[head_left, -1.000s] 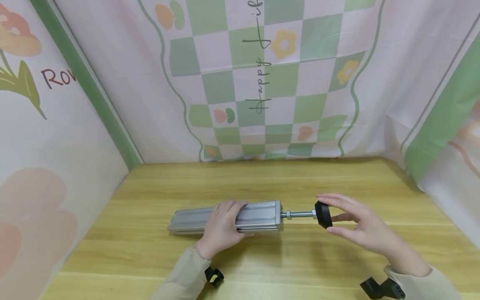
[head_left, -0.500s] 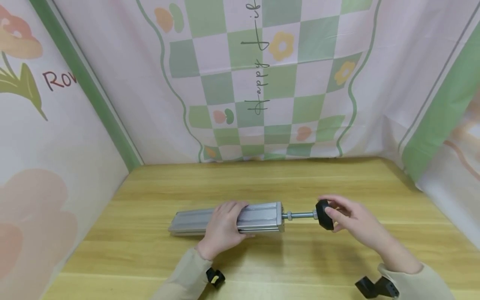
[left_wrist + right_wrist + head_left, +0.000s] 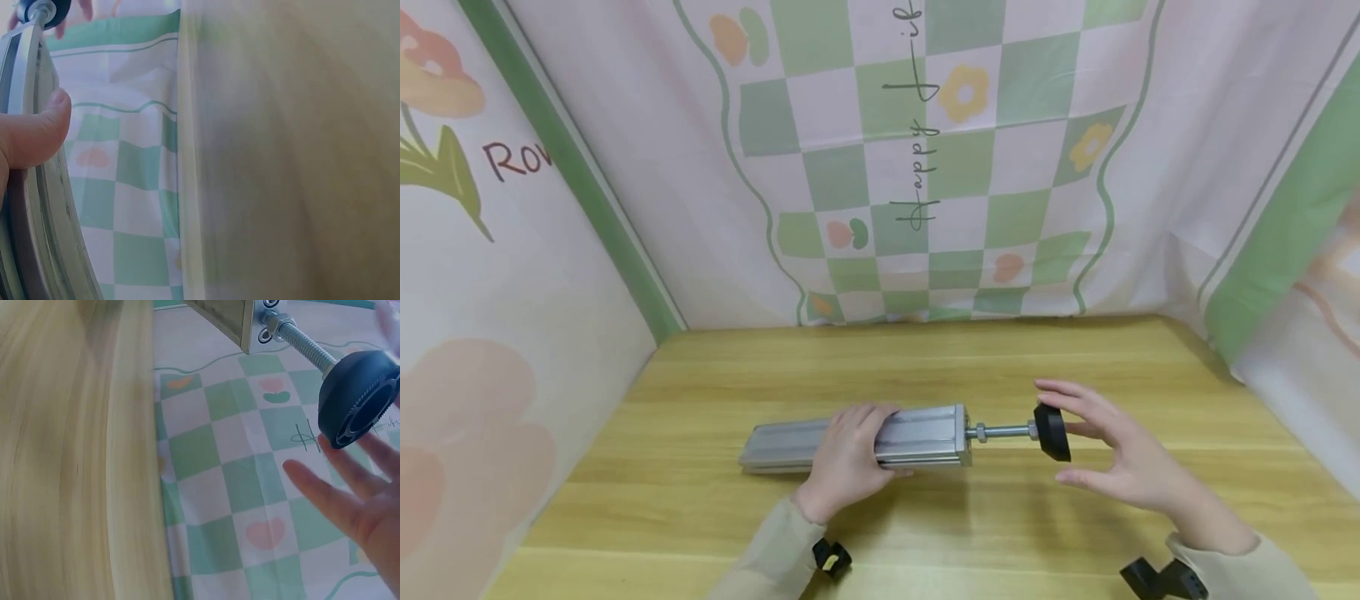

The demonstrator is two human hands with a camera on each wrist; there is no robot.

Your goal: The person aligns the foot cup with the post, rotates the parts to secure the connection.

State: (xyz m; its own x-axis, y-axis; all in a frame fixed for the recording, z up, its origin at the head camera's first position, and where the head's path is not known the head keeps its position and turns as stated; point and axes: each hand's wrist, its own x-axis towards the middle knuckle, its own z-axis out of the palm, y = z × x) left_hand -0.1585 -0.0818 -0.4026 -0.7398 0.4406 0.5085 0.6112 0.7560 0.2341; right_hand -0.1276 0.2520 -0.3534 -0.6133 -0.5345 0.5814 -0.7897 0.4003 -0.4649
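My left hand (image 3: 848, 457) grips a silver aluminium profile (image 3: 921, 433), lifted above the table in the head view. Its thumb (image 3: 44, 131) lies along the profile's side in the left wrist view. From the profile's right end plate sticks a threaded rod (image 3: 1006, 432) with nuts on it. A round black levelling foot (image 3: 353, 394) sits on the rod's tip, its ribbed hollow underside showing in the right wrist view. Around that foot my right hand (image 3: 1123, 454) is spread, thumb apart from it. The upper fingers are at the foot's rim; whether they touch it I cannot tell.
A wood-grain table (image 3: 925, 367) lies beneath both hands. Behind it hangs a green-and-white checked curtain (image 3: 962, 158), with printed cloth at both sides. Black wrist mounts (image 3: 831, 558) sit on the sleeves.
Half a second ago my right fingers and thumb pinched the foot; now they are spread away from it. One second ago they were also spread around it. My left hand has barely moved.
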